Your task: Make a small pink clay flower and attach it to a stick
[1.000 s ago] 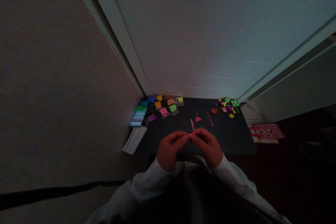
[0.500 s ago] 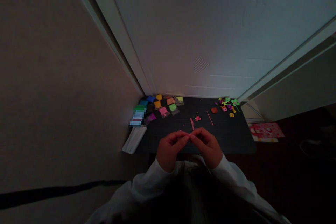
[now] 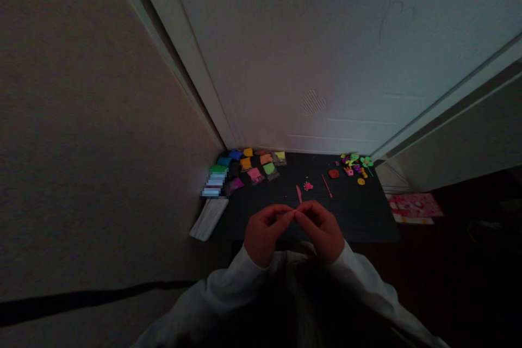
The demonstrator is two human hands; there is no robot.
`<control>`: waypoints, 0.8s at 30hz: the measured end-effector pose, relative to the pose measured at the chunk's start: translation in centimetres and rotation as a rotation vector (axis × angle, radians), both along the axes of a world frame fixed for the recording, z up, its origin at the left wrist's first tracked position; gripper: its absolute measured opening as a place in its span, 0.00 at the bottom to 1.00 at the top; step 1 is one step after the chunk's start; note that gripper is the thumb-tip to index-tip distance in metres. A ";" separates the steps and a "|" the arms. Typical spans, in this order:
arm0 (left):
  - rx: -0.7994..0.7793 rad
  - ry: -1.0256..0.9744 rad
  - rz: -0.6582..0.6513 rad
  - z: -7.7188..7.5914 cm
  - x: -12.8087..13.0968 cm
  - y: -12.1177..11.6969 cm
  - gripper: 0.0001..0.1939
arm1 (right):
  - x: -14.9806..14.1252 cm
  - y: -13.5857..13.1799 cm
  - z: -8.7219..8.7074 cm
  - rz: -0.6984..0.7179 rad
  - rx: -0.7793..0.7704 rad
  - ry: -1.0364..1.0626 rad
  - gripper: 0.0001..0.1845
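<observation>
You have two hands at work: your left hand (image 3: 264, 235) and your right hand (image 3: 322, 232), each with a pinched grip, thumb and fingers grasping one small pink piece (image 3: 294, 211) between them, above the near part of the surface (image 3: 359, 215). Beyond your fingers lie one pink knife-shaped tool (image 3: 299, 194), one cluster of pink bits (image 3: 308, 186), one thin pink stick (image 3: 327, 186) and one red disc (image 3: 333, 174). To the right are one yellow disc (image 3: 361, 181), one green flower (image 3: 366, 162) and small coloured figures (image 3: 349, 172), too crowded to count. About a dozen coloured packets (image 3: 255, 175) overlap at the left, beside one white case (image 3: 209, 219).

The surface is dark and its far edge meets a white panel (image 3: 261, 54) with heart reliefs; a brownish wall (image 3: 93, 136) stands left, and the room is dim.

Your wrists are by the near edge. The white case lines the left edge; to your right, bare dark top runs to the rounded corner.
</observation>
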State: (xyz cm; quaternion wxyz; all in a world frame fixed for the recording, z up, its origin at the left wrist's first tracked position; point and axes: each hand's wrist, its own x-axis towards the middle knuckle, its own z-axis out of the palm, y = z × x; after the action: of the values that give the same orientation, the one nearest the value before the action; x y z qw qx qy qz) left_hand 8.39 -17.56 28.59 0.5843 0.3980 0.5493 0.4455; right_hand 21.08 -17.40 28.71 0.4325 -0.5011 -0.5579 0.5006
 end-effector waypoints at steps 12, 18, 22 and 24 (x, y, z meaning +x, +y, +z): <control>-0.015 -0.060 -0.016 0.1 0.1 0.0 0.09 | 0.1 -0.1 0.7 -0.036 0.020 0.043 0.06; -0.040 -0.114 -0.033 -0.3 0.0 0.1 0.11 | 0.1 0.0 0.9 -0.070 -0.029 0.085 0.07; -0.022 -0.139 -0.049 -0.5 -0.3 0.2 0.12 | -0.2 0.2 1.3 -0.079 -0.040 0.120 0.08; -0.002 -0.133 -0.055 -0.5 -0.3 0.2 0.12 | -0.2 0.2 1.1 -0.073 -0.027 0.122 0.09</control>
State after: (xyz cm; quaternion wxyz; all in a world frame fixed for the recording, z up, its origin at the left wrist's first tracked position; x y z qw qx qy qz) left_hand 8.09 -17.31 28.06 0.6318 0.3817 0.4986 0.4544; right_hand 20.88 -17.22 29.86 0.4771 -0.4954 -0.5049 0.5216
